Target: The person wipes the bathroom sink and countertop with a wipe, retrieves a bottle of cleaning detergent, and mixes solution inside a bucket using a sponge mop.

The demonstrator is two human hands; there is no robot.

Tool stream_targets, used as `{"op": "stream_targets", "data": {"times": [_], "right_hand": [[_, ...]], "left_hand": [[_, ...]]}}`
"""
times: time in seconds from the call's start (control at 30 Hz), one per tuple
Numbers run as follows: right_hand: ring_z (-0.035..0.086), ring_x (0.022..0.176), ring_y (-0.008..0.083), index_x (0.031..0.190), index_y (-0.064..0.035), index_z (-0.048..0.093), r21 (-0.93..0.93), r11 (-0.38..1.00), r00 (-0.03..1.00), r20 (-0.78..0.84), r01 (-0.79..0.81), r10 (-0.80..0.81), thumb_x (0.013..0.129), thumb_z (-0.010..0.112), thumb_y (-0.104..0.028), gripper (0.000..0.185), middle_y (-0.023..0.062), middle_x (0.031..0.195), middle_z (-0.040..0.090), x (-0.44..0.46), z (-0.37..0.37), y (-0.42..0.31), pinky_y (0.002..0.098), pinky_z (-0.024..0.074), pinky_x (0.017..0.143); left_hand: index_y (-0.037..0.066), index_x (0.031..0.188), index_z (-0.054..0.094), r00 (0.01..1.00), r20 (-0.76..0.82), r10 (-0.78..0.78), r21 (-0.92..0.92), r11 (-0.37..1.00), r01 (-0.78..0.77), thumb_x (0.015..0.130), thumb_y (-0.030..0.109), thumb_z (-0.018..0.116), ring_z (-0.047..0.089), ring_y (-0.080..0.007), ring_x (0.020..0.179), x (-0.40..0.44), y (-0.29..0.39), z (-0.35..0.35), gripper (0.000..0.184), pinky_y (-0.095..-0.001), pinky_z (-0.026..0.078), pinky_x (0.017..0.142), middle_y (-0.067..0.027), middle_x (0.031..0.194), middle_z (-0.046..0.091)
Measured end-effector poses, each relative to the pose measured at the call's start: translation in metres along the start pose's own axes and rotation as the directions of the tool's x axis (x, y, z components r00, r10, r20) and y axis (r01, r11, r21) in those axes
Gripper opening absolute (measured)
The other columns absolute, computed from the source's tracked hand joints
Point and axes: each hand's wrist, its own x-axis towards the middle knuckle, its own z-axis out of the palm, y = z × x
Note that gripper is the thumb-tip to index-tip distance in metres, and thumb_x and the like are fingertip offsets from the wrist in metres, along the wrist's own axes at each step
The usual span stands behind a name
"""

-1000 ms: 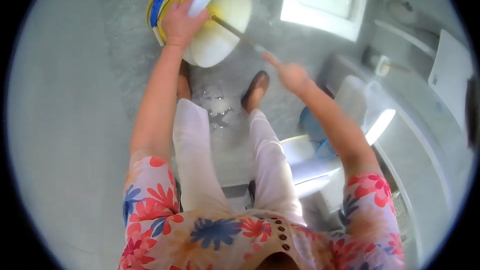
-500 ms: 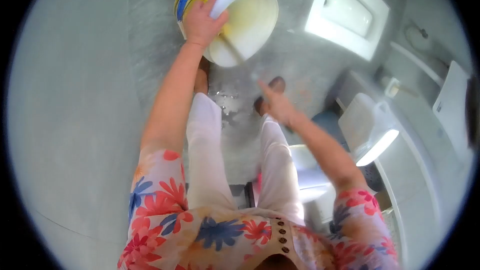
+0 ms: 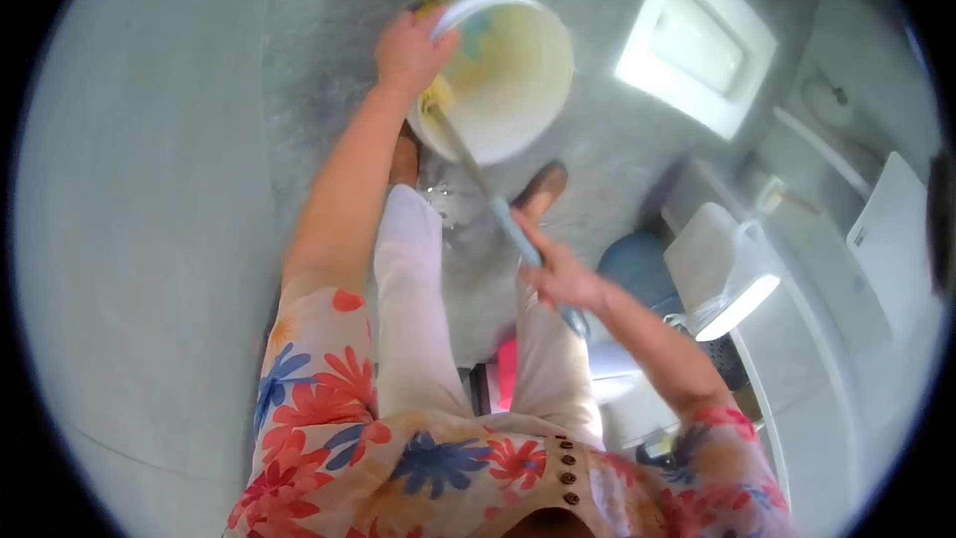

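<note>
A white bucket [image 3: 518, 80] with a yellow-stained inside is tilted, its mouth facing me, at the upper middle. My left hand [image 3: 410, 55] is closed on the left side of its rim. The fingers of my right hand [image 3: 560, 274] wrap round the blue-grey handle of a long brush [image 3: 478, 171]. Yellow bristles at the far end of the brush lie against the bucket's inner left wall, just below my left hand.
A white squat toilet pan [image 3: 697, 40] is set in the grey floor at the upper right. To the right stand a white jug-like container [image 3: 712, 264], a blue basin [image 3: 637, 264] and a white ledge. Water glistens on the floor near my feet.
The bucket has shifted right in view and turned its mouth more towards me. My right hand has moved down with the brush, whose bristles now show at the rim.
</note>
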Motion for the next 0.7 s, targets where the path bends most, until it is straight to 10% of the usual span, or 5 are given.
{"op": "stream_targets", "data": {"times": [0.07,0.2,0.4,0.6,0.7], "right_hand": [[0.057,0.059,0.0328,0.137,-0.0172,0.012,0.173,0.952,0.957,0.193,-0.252,0.218,0.074,0.050,-0.006,0.074,0.0290,0.087,0.056,-0.042,-0.004,-0.021,0.0393,0.0470,0.063],[0.057,0.069,0.0385,0.136,-0.0163,0.014,-0.535,0.809,0.970,-0.111,-0.243,0.217,0.076,0.047,-0.007,0.069,0.0266,0.078,0.057,-0.007,-0.048,0.048,0.0440,0.0446,0.067],[0.056,0.073,0.0404,0.136,-0.0143,0.010,-0.515,0.790,0.916,-0.376,-0.333,0.140,0.075,0.048,-0.008,0.072,0.0269,0.076,0.057,0.032,-0.053,0.051,0.0457,0.0433,0.070],[0.057,0.075,0.0395,0.136,-0.0130,0.010,-0.580,0.756,0.918,-0.391,-0.304,0.069,0.077,0.043,-0.007,0.068,0.0248,0.080,0.059,0.053,-0.063,0.041,0.0459,0.0441,0.070],[0.057,0.078,0.0402,0.136,-0.0142,0.010,-0.672,0.633,0.910,-0.389,-0.386,0.142,0.075,0.044,-0.004,0.071,0.0246,0.085,0.059,0.076,-0.080,0.023,0.0457,0.0443,0.073]], "left_hand": [[0.019,0.109,0.057,0.984,0.163,-0.076,-0.101,0.991,0.093,0.072,0.037,0.059,0.055,-0.0282,0.076,-0.014,-0.018,0.010,0.040,-0.0373,0.046,0.069,-0.0112,0.083,0.056],[0.021,0.113,0.054,0.977,0.039,0.212,-0.094,0.974,-0.207,0.073,0.041,0.059,0.055,-0.0286,0.079,-0.032,-0.037,0.050,0.046,-0.0364,0.045,0.072,-0.0118,0.086,0.056],[0.014,0.115,0.052,0.932,0.328,-0.157,-0.306,0.915,0.262,0.067,0.047,0.064,0.051,-0.0313,0.101,-0.031,-0.021,0.045,0.060,-0.0376,0.042,0.082,-0.0157,0.110,0.054],[0.002,0.118,0.042,0.304,0.875,-0.376,-0.334,-0.016,0.942,0.071,0.020,0.070,0.053,-0.0219,0.099,-0.167,-0.027,0.098,0.058,-0.0361,0.043,0.084,-0.0099,0.109,0.055],[0.001,0.112,0.045,0.393,0.864,-0.316,-0.493,-0.368,0.788,0.071,0.019,0.069,0.056,-0.0216,0.092,-0.204,-0.005,0.133,0.051,-0.0357,0.047,0.077,-0.0106,0.105,0.056]]}}
